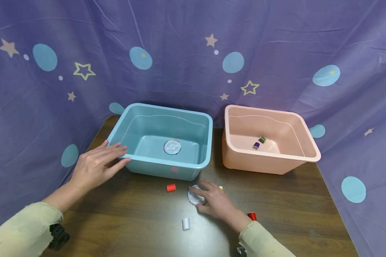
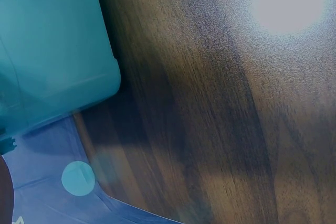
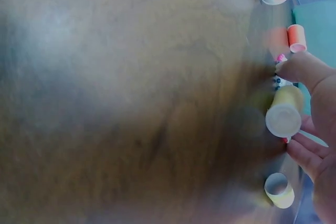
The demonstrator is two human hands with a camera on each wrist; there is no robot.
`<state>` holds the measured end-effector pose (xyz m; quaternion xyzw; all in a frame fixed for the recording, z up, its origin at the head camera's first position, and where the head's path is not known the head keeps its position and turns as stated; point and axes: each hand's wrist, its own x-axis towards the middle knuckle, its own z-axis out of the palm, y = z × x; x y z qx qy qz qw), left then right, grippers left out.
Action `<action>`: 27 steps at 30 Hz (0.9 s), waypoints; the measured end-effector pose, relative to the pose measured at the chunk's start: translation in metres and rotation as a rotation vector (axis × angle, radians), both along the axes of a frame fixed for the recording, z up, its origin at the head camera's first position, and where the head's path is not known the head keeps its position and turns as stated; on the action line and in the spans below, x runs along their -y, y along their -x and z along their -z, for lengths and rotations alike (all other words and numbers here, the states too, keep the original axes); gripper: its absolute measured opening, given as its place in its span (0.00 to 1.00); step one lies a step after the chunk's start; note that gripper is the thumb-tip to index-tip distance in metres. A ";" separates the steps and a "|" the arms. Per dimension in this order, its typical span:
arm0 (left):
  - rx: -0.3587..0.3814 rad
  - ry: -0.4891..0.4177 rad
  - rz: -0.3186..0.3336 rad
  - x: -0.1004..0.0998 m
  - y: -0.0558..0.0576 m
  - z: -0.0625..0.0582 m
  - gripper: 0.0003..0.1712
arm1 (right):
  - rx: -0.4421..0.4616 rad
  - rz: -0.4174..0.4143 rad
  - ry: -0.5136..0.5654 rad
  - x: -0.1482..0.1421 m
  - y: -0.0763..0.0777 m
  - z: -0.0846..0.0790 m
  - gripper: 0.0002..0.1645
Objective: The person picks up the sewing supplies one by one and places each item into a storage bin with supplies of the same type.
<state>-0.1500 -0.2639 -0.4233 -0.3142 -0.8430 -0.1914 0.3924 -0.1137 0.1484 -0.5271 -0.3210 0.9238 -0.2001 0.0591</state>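
Note:
My left hand (image 1: 94, 166) rests on the front left corner of the blue bin (image 1: 167, 160), its fingers fairly straight over the rim. Inside that bin lies a round wheel of sewing pins with colored heads (image 1: 172, 147). On the table, my right hand (image 1: 213, 200) pinches a second pin wheel (image 1: 193, 200) across its edge. Thumb and fingertips lie on opposite sides of it in the right wrist view, and the hand covers part of it. A yellow thread spool (image 3: 286, 111) stands close to that palm. The left wrist view mostly shows the bin's side (image 2: 52, 51) and tabletop.
Around the right hand lie an orange-red spool (image 1: 171, 187), a white spool (image 1: 186, 224), a red spool (image 1: 252, 216) and a pale yellow spool (image 3: 281, 195). A pink bin (image 1: 260, 162) at the right holds a purple spool (image 1: 256, 145) and a green spool (image 1: 262, 139).

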 end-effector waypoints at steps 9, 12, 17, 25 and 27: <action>-0.001 -0.001 -0.010 0.000 -0.001 0.001 0.36 | 0.016 -0.027 -0.013 -0.001 0.004 -0.005 0.41; 0.001 0.000 -0.007 0.001 -0.001 0.001 0.36 | -0.001 -0.041 -0.018 -0.002 0.005 -0.005 0.41; 0.018 0.016 -0.005 0.001 -0.002 -0.001 0.36 | 0.024 -0.044 -0.026 -0.002 0.007 -0.006 0.43; 0.025 0.025 -0.012 0.001 -0.003 -0.002 0.35 | -0.004 -0.057 0.010 -0.004 0.007 -0.005 0.44; 0.012 0.012 -0.004 0.001 -0.002 -0.002 0.35 | -0.007 -0.055 0.014 -0.004 0.007 -0.005 0.44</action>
